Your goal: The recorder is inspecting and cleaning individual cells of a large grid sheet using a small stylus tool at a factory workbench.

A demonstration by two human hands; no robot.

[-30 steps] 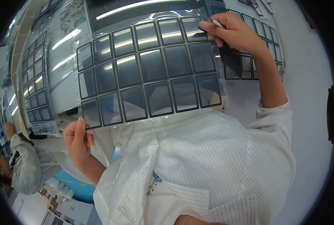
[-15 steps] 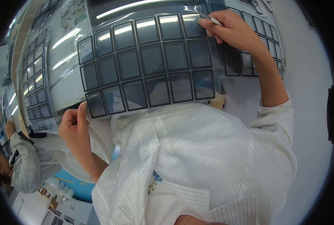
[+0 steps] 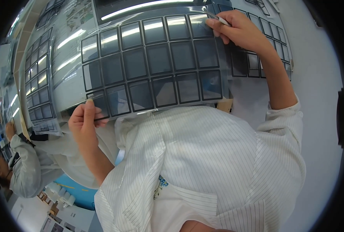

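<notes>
A clear plastic sheet (image 3: 224, 58) carries several rows of black-rimmed rectangular panels (image 3: 157, 58) and spans the space in front of my chest. At its near left corner my left hand (image 3: 85, 121) is closed, thumb on top and fingertips showing through the clear film underneath. My right hand (image 3: 239, 31) is closed at the far right corner around a slim pointed tool (image 3: 223, 21) with a pale handle and thin metal tip. The tip points left over the sheet's far edge. My right thumb lies beside the corner panel; whether it presses the film is hard to tell.
Similar panel sheets lie at the left (image 3: 38, 83) and right (image 3: 245, 63). Beyond the sheet is a dark glossy surface (image 3: 141, 11) reflecting a light tube. At the far left a person in a pale coat (image 3: 27, 170) sits at the same bench line.
My left hand has moved slightly right and up, its fingers now under the sheet's corner. The sheet's left side has shifted a little with it. My right hand has hardly moved.
</notes>
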